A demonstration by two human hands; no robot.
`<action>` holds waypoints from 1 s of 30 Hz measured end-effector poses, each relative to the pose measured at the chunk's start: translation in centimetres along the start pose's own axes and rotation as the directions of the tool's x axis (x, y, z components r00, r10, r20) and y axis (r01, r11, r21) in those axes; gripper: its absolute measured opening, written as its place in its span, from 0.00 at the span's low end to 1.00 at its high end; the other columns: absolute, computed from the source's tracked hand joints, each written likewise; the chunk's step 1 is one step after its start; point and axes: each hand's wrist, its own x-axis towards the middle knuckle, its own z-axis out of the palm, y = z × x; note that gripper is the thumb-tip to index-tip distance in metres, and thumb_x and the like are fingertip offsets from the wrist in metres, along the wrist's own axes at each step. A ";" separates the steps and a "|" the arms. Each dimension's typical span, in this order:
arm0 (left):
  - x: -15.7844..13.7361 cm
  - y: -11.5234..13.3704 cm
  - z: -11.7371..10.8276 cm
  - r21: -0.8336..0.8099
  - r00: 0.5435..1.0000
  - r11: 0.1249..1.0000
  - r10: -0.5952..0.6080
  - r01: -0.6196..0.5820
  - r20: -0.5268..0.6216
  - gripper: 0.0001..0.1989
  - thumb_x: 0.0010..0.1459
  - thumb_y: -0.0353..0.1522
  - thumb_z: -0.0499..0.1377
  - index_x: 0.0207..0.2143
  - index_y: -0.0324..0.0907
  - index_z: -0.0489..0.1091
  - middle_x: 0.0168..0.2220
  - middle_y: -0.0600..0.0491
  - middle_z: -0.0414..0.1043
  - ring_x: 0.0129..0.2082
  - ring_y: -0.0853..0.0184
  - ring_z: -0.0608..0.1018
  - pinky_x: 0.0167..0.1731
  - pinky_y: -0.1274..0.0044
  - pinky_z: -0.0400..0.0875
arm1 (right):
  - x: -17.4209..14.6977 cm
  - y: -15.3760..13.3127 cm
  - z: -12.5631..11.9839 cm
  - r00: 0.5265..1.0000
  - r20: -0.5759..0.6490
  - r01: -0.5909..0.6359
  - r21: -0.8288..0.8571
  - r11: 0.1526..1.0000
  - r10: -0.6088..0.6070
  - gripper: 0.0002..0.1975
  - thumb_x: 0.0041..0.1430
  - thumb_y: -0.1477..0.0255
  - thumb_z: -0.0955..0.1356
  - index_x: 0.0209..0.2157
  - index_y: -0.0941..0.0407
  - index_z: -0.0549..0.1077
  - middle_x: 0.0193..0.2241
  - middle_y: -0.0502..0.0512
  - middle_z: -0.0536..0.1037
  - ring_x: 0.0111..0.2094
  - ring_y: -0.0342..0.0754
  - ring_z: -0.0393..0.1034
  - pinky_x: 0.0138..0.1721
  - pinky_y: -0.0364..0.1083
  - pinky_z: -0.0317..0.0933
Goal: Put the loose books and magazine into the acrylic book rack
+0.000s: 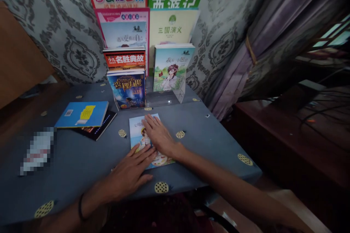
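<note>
As it lies flat, pale-blue book [136, 131] under 2 hands.

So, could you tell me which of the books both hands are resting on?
The light-blue illustrated book lying flat, under the left hand and right hand.

Thin light-blue picture book [136, 128] lies flat, closed, cover up, on grey tablecloth near front edge.

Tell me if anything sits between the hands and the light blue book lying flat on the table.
Nothing visible does. The right hand lies flat on the light blue book, and the left hand rests on its lower left edge. Both palms are open. The blue book lies apart, to the left.
</note>
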 end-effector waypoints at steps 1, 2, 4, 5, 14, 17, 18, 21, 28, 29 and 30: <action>-0.1 0.0 -0.1 -0.023 1.000 1.000 0.001 -0.001 -0.005 0.29 0.70 0.43 0.46 0.69 0.46 0.46 0.70 0.51 0.46 0.70 0.60 0.51 0.68 0.58 0.44 | -0.6 0.0 0.1 1.000 -0.005 -0.011 0.015 1.000 0.011 0.23 0.66 0.77 0.59 0.61 0.63 0.63 0.64 0.71 0.64 0.67 0.57 0.53 0.64 0.60 0.52; -0.2 0.1 -0.2 -0.046 1.000 0.999 0.003 -0.003 -0.009 0.29 0.70 0.43 0.46 0.69 0.48 0.46 0.70 0.52 0.46 0.70 0.60 0.52 0.68 0.58 0.45 | -1.2 0.0 0.2 0.999 -0.015 -0.033 0.026 0.999 0.033 0.22 0.67 0.77 0.58 0.61 0.62 0.64 0.63 0.70 0.64 0.67 0.56 0.54 0.63 0.60 0.54; -0.4 0.2 -0.4 -0.086 1.000 0.996 0.002 -0.003 -0.010 0.28 0.70 0.43 0.47 0.69 0.50 0.46 0.70 0.53 0.47 0.70 0.60 0.52 0.68 0.58 0.47 | -2.5 0.4 0.0 0.997 -0.033 -0.073 0.029 0.997 0.074 0.22 0.68 0.76 0.57 0.61 0.63 0.64 0.63 0.70 0.64 0.66 0.57 0.55 0.63 0.60 0.55; -0.5 0.1 -0.6 -0.101 1.000 0.995 0.003 -0.003 -0.005 0.28 0.70 0.42 0.46 0.69 0.51 0.46 0.70 0.53 0.47 0.70 0.61 0.53 0.68 0.58 0.47 | -3.1 0.6 -0.2 0.996 -0.035 -0.087 0.022 0.996 0.088 0.22 0.68 0.75 0.57 0.61 0.63 0.64 0.63 0.70 0.64 0.66 0.58 0.55 0.63 0.60 0.55; 0.3 -6.4 0.9 -0.037 0.915 0.948 -0.316 0.317 -0.250 0.28 0.70 0.44 0.45 0.68 0.44 0.52 0.70 0.45 0.46 0.70 0.55 0.51 0.66 0.57 0.52 | -5.9 1.6 -1.6 0.976 0.018 -0.216 -0.088 0.972 0.219 0.23 0.68 0.72 0.58 0.61 0.62 0.65 0.61 0.68 0.68 0.64 0.60 0.60 0.62 0.64 0.56; 1.3 -8.2 2.4 -0.035 0.855 0.919 -0.378 0.392 -0.355 0.28 0.68 0.43 0.48 0.66 0.40 0.57 0.68 0.40 0.52 0.69 0.50 0.54 0.63 0.56 0.57 | -5.9 1.8 -1.2 0.982 -0.004 -0.189 -0.066 0.980 0.189 0.23 0.66 0.75 0.58 0.61 0.61 0.65 0.61 0.67 0.69 0.63 0.59 0.60 0.62 0.63 0.57; 1.7 -8.5 2.8 -0.048 0.842 0.924 -0.366 0.379 -0.397 0.27 0.68 0.42 0.48 0.66 0.41 0.58 0.67 0.40 0.55 0.68 0.50 0.56 0.63 0.55 0.58 | -5.9 1.9 -1.1 0.985 -0.016 -0.174 -0.058 0.983 0.173 0.24 0.66 0.75 0.58 0.61 0.61 0.65 0.60 0.67 0.69 0.63 0.59 0.61 0.62 0.63 0.57; 2.4 -8.8 3.2 -0.177 0.789 0.940 -0.342 0.292 -0.510 0.25 0.67 0.39 0.49 0.65 0.44 0.60 0.65 0.43 0.61 0.66 0.52 0.62 0.62 0.57 0.61 | -5.9 2.3 -0.7 0.988 -0.068 -0.143 -0.030 0.989 0.141 0.23 0.65 0.76 0.59 0.60 0.61 0.67 0.59 0.68 0.70 0.62 0.61 0.63 0.61 0.64 0.59; 3.4 -7.9 0.6 -0.854 0.702 0.519 -0.599 -0.027 -0.386 0.32 0.59 0.45 0.58 0.61 0.40 0.61 0.63 0.40 0.64 0.63 0.53 0.67 0.59 0.63 0.67 | -6.0 2.6 -0.3 0.973 -0.159 -0.156 0.075 0.985 0.166 0.23 0.64 0.75 0.60 0.59 0.57 0.69 0.58 0.67 0.72 0.60 0.61 0.65 0.60 0.66 0.61; 3.7 -7.6 0.4 -0.916 0.683 0.392 -0.646 -0.085 -0.340 0.33 0.57 0.44 0.61 0.61 0.40 0.61 0.63 0.39 0.64 0.62 0.52 0.68 0.58 0.64 0.68 | -6.0 2.6 -0.3 0.974 -0.152 -0.155 0.084 0.984 0.167 0.23 0.64 0.75 0.60 0.59 0.58 0.69 0.58 0.67 0.72 0.61 0.61 0.65 0.60 0.66 0.60; 4.1 -7.3 0.2 -0.957 0.674 0.261 -0.686 -0.127 -0.276 0.33 0.55 0.43 0.63 0.60 0.39 0.62 0.61 0.38 0.66 0.60 0.52 0.70 0.55 0.65 0.70 | -6.1 2.7 -0.3 0.975 -0.145 -0.157 0.094 0.983 0.169 0.23 0.64 0.74 0.60 0.59 0.58 0.69 0.58 0.67 0.72 0.61 0.61 0.64 0.60 0.65 0.60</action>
